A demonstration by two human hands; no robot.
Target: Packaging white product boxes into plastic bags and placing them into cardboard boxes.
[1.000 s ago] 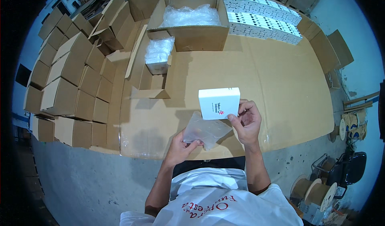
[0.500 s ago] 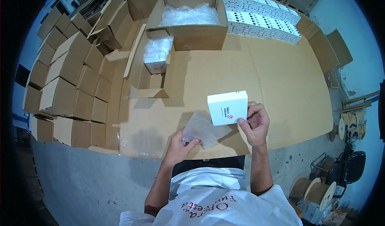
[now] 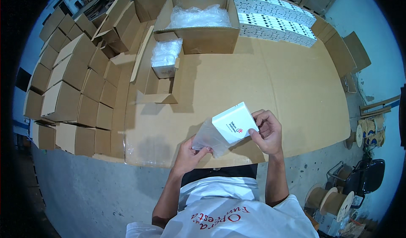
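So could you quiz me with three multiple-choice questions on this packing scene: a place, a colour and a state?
1. Where is the big open carton? A far side of table B floor C lap
2. What colour is the small box? A black B white C green
3. The right hand is: A empty B holding the small box C flat on the table

A: it stands at the far side of the table.
B: its faces are white.
B: fingers grip it, while the left hand holds a clear bag.
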